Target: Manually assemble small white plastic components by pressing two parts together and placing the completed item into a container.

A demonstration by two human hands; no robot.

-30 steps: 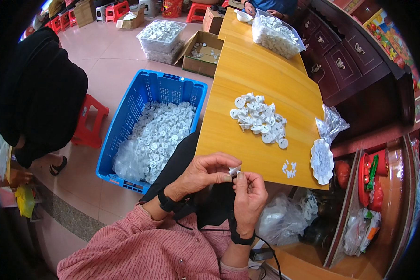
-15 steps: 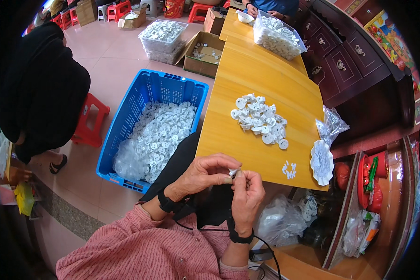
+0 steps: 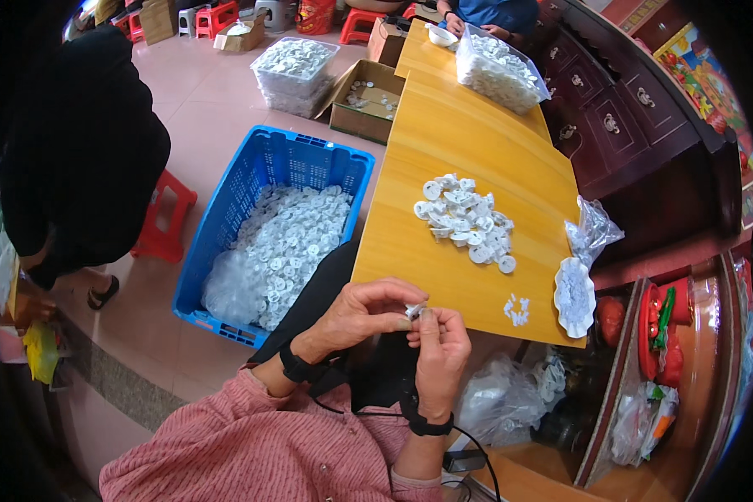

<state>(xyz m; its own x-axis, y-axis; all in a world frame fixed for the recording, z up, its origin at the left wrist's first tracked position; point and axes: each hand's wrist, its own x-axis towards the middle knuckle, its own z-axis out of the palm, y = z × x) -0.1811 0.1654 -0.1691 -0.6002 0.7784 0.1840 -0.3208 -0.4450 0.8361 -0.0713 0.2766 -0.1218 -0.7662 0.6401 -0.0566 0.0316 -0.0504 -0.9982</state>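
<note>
Head view: The left hand [image 3: 361, 314] and right hand [image 3: 440, 353] meet just near of the wooden table [image 3: 468, 151] edge. Fingertips of both hands are pinched together on one small white plastic part [image 3: 414, 311], held between them above the lap. A pile of white round parts [image 3: 467, 220] lies on the table, farther off. A few tiny white pieces [image 3: 517, 309] lie near the right edge. A blue crate [image 3: 251, 180] of similar parts stands left on the floor.
</note>
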